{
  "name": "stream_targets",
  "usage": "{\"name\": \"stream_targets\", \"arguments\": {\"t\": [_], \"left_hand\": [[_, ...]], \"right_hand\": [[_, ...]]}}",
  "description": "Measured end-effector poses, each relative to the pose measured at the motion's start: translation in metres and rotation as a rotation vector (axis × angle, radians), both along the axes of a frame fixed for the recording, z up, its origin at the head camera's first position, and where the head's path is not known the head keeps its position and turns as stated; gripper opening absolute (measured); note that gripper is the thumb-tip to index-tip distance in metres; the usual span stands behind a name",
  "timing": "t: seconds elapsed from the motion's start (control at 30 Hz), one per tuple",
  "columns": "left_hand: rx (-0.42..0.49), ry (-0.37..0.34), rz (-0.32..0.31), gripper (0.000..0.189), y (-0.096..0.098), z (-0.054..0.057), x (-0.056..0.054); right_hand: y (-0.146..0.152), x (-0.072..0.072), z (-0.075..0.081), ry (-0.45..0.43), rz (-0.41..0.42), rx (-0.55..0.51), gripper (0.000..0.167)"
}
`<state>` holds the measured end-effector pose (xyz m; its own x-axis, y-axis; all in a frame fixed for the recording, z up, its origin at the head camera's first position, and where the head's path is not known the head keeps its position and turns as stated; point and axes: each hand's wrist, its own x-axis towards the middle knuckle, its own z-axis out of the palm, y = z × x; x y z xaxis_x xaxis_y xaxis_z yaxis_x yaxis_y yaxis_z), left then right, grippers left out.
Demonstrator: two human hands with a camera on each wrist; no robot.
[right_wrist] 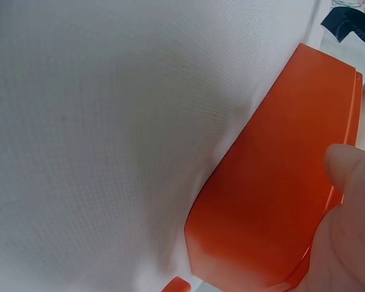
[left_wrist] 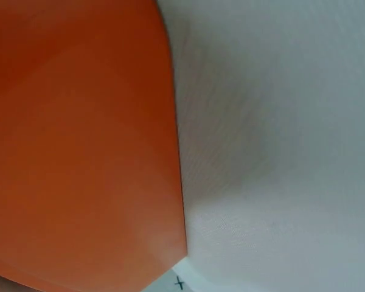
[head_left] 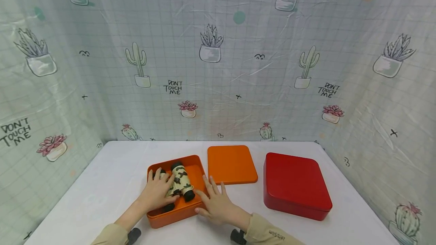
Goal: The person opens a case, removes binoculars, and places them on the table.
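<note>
A pair of camouflage-patterned binoculars (head_left: 182, 180) with black ends lies at a slant inside an open orange box (head_left: 187, 211). My left hand (head_left: 157, 192) reaches over the box's left side and grips the binoculars by the left barrel, covering most of it. On the box's right side, my right hand (head_left: 219, 205) has its fingers spread at the rim. Its thumb (right_wrist: 342, 164) rests against the box's upper edge in the right wrist view. The left wrist view shows only the box's outer wall (left_wrist: 85, 152) and the tabletop; the left fingers are out of sight there.
A flat orange lid (head_left: 232, 165) lies behind and to the right of the box. Farther right sits a closed red box (head_left: 295, 184). All stand on a white table (head_left: 122, 169), with a cactus-print curtain (head_left: 218, 78) behind and along both sides.
</note>
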<state>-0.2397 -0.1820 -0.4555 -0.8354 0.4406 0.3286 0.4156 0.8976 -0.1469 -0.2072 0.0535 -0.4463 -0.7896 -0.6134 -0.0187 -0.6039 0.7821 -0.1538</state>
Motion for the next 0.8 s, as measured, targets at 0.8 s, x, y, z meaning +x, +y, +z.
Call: {"name": "stream_targets", "arguments": {"t": [0.8], "left_hand": [[0.034,0.023,-0.038,0.064,0.0021,0.0057,-0.0017]], "right_hand": [[0.0011,0.0000,-0.0028,0.012,0.002,0.012,0.056]]}}
